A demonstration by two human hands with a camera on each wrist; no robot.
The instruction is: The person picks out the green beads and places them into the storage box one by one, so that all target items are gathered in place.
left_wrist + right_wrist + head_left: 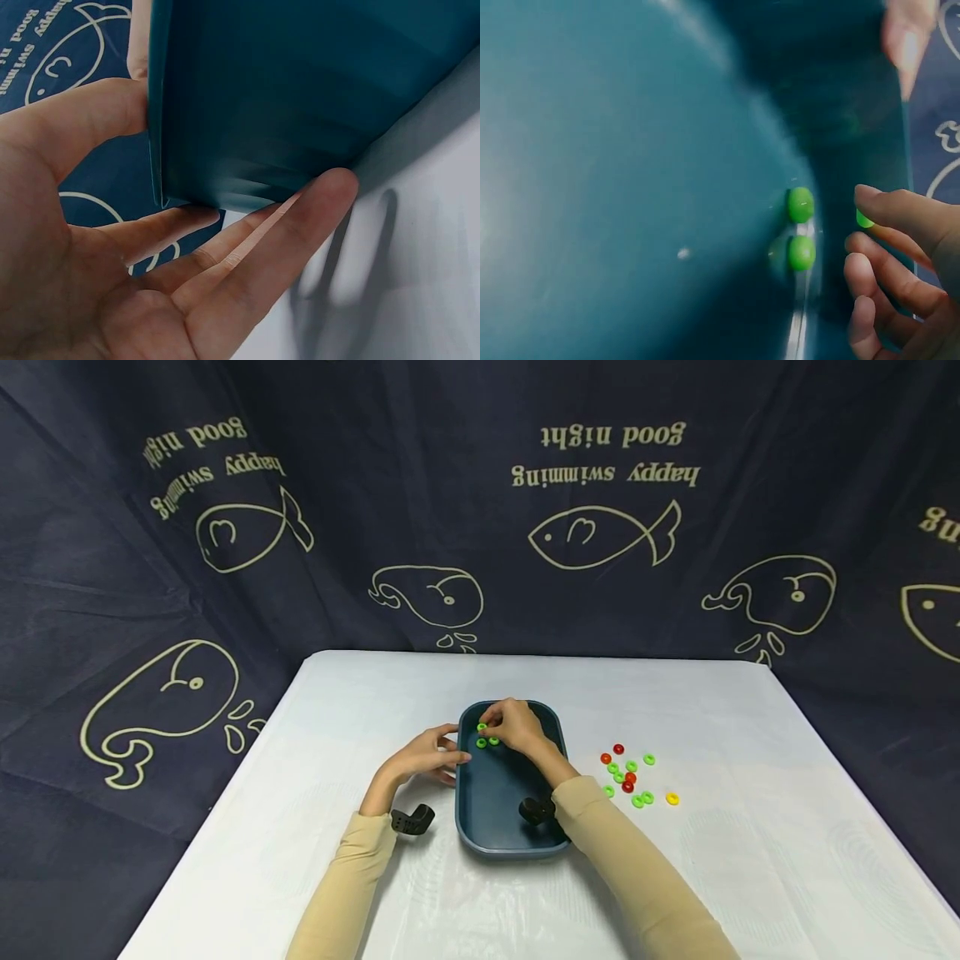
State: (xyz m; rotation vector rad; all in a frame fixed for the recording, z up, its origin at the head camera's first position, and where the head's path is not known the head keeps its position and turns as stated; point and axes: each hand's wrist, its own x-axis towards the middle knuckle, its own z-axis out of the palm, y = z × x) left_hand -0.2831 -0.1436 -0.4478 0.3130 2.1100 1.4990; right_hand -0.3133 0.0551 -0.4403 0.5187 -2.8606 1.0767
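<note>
Your left hand [429, 755] grips the left side of the tray [498, 793], while your right hand [517, 727] pinches what seems a half-hidden green ring [864, 219] inside, near two other green rings [802, 253].

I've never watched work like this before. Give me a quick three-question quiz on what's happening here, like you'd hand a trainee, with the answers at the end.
1. Which colour is the ring that the right hand is pinching?
A) red
B) green
C) yellow

2. Besides that one, how many other rings can be seen inside the tray?

3. True or false: the left hand is well away from the tray.

Key
1. B, green.
2. Two, both green and lying side by side.
3. False: the left hand holds the tray's side, its fingers against the outer wall.
</note>
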